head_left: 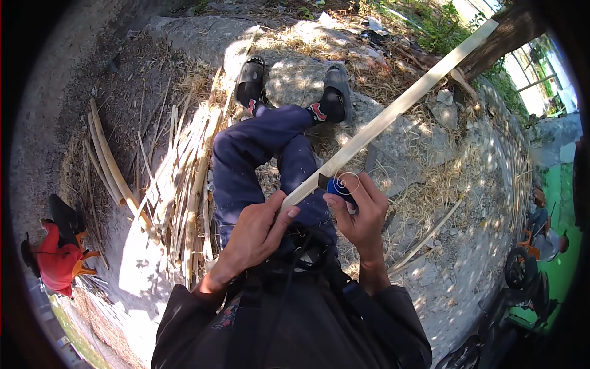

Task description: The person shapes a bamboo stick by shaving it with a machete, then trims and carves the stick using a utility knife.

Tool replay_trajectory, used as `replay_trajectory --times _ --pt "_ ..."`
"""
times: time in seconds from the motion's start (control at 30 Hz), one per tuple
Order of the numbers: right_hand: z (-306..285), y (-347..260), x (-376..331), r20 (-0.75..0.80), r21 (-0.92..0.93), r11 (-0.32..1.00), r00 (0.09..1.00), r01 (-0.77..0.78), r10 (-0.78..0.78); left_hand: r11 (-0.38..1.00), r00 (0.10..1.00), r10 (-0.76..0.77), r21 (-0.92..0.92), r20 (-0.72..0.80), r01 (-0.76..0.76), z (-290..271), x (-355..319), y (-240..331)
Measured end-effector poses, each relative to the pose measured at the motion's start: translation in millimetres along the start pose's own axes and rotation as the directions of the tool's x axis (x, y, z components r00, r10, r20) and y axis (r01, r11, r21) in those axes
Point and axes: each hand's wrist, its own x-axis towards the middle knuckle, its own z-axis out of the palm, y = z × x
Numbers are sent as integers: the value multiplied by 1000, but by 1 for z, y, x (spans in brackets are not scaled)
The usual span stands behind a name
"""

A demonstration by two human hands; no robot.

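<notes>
A long pale wooden strip [393, 112], perhaps split bamboo, slants from my lap up to the far right, its far end by a tree trunk. My left hand [259, 229] is closed round its near end. In my right hand [361, 209] is a blue-handled blade [340, 189], pinched between thumb and fingers. Its short dark metal edge meets the strip just beyond my left hand. A thin pale curled shaving [350, 181] lies over the handle and fingers. The rest of the handle is hidden by my right hand.
A heap of pale split strips [195, 178] lies on the ground to my left, with thicker curved pieces [106, 154] beyond. Dry shavings [424, 184] litter the rocky ground. The tree trunk [501, 40] leans at far right. A person in red [56, 258] sits left; another person [546, 237] and a motorcycle [522, 270] are right.
</notes>
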Motion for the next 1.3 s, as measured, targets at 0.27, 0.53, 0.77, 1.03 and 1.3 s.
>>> replay_trajectory --times 0.27,0.53,0.77,1.03,1.3 --pt "-5 8 6 -129 -76 995 988 69 -79 976 996 56 216 -73 -39 13 -6 3" --pt "-12 9 11 -32 -56 998 999 20 -22 954 986 60 301 -153 -11 22 -11 12" --pt "-8 24 15 -51 -103 992 995 79 -85 895 977 118 445 -179 -27 24 -2 5" --pt "-3 30 29 -286 -206 977 952 55 -114 885 970 124 466 -207 -14 16 5 7" --pt "-109 69 55 -579 397 890 690 -226 434 902 943 151 432 -297 -8 3 -12 -35"
